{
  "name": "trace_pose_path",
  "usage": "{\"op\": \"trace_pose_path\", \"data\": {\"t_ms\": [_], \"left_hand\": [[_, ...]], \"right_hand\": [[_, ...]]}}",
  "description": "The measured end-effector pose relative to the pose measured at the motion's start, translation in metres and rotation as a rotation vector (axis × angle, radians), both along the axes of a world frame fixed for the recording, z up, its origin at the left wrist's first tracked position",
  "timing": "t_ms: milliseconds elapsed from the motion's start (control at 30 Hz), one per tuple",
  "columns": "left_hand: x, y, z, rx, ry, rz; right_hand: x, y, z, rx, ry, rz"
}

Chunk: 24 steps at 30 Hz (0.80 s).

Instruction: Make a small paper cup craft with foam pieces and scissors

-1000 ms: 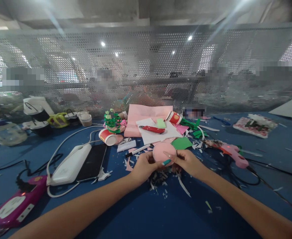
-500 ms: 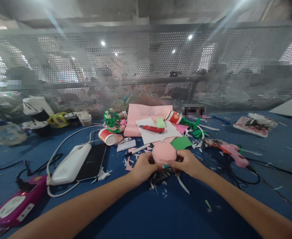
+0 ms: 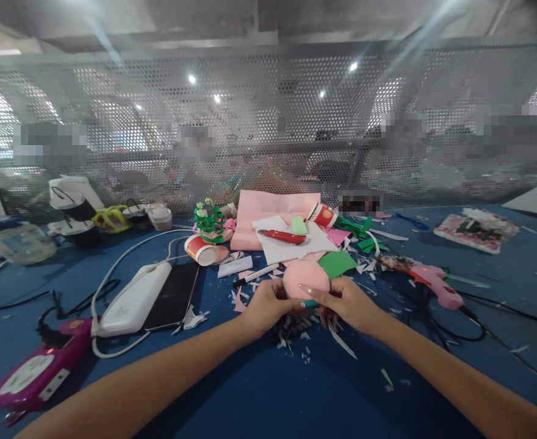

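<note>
A pink paper disc is held between my two hands, above the near middle of the blue table. My left hand is closed on its left edge. On the right edge, my right hand grips it, with the thumb lying over the front rim. A small teal spot shows at the front edge between the fingers. The undersides of the disc and the curled fingers are hidden. Paper scraps lie below the hands, and a green paper piece lies just behind the disc.
A red box cutter rests on white paper. Paper cups lie on their sides. A pink glue gun with a cord lies at right. At left are a black phone, white power bank and magenta power strip.
The right thumb has shifted slightly inward over the disc's front edge. Both hands keep hold of it. The whole view has moved a little, so things sit slightly farther right.
</note>
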<state>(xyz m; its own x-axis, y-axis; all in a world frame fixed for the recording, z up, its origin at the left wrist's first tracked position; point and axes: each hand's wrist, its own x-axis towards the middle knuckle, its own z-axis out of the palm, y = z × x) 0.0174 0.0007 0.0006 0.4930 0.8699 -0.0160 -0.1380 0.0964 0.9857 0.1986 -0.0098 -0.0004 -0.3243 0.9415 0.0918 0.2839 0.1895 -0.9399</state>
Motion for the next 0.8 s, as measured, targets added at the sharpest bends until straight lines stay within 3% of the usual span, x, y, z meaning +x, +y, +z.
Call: {"op": "trace_pose_path", "data": {"t_ms": [400, 800], "left_hand": [[-0.0015, 0.0027, -0.0044, -0.082, -0.03, 0.024], [-0.0005, 0.0024, -0.0059, -0.088, -0.05, -0.007]], "right_hand": [[0.0029, 0.0019, 0.0003, 0.109, 0.025, -0.119], [0.0009, 0.0026, 0.0016, 0.005, 0.148, -0.12]]}}
